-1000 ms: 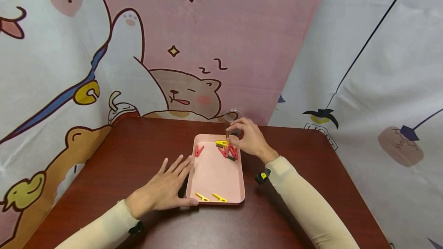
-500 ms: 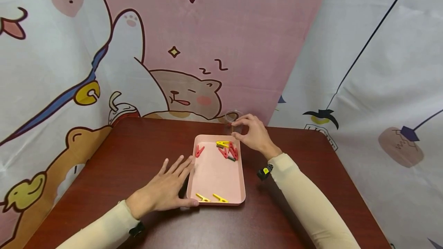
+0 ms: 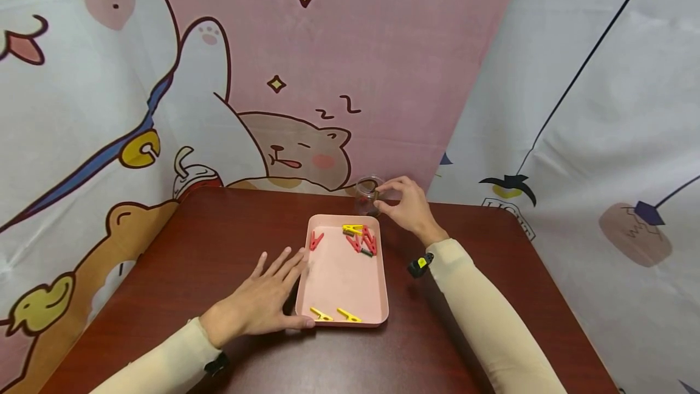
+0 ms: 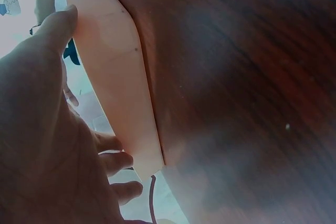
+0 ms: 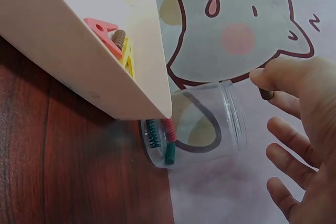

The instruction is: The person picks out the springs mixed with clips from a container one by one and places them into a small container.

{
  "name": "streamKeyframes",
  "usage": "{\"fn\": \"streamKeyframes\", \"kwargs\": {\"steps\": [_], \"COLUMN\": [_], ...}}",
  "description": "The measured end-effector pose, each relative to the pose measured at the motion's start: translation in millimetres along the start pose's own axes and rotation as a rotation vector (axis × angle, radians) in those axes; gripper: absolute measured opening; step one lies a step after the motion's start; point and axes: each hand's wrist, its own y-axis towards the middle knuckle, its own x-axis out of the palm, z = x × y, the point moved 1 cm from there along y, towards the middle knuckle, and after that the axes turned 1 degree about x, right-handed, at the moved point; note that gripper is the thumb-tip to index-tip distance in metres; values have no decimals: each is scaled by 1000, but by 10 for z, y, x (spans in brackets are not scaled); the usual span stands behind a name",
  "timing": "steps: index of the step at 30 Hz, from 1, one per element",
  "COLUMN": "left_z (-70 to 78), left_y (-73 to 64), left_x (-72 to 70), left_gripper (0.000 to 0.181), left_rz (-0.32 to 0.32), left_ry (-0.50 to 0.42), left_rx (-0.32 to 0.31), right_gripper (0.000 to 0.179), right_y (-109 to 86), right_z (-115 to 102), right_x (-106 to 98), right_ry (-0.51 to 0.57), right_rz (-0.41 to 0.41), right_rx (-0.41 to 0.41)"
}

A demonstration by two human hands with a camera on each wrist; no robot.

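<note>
My right hand [image 3: 407, 210] pinches a small brown spring [image 5: 266, 94] between thumb and forefinger, right by the mouth of a clear jar [image 5: 231, 114]. Inside that jar lie a red spring [image 5: 169, 130] and green springs [image 5: 152, 132]. Spread nearly straight, the fingers of my left hand [image 3: 259, 303] touch the left side of a pink tray [image 3: 339, 278], its thumb at the near corner. Toward the tray's far right are red clip pieces [image 3: 370, 241], a yellow clip piece [image 3: 352, 228], a brown spring [image 5: 119, 38] and a dark green spring [image 3: 366, 253].
Another red clip piece [image 3: 315, 241] lies by the tray's far left wall. Two yellow clip pieces [image 3: 349, 315] rest along its near edge. The jar stands behind the tray, near the far edge of the dark wooden table [image 3: 246, 217], with a printed cloth [image 3: 394, 78] behind.
My right hand has moved from over the tray's far right corner, back and to the right, bringing the brown spring to the jar's mouth. The left hand stays at the tray.
</note>
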Motion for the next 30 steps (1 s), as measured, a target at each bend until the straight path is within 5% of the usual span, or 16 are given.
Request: {"fn": "streamKeyframes", "kwargs": {"steps": [30], "left_z": [-7], "left_y": [-6], "left_x": [18], "left_gripper": [133], "left_rz": [4], "left_ry": [10], "left_rx": [5], "right_gripper": [36], "right_y": [318], "right_z": [85], "right_x": [120], "right_ry": [1], "right_rz": [31], "right_rx": [128]}}
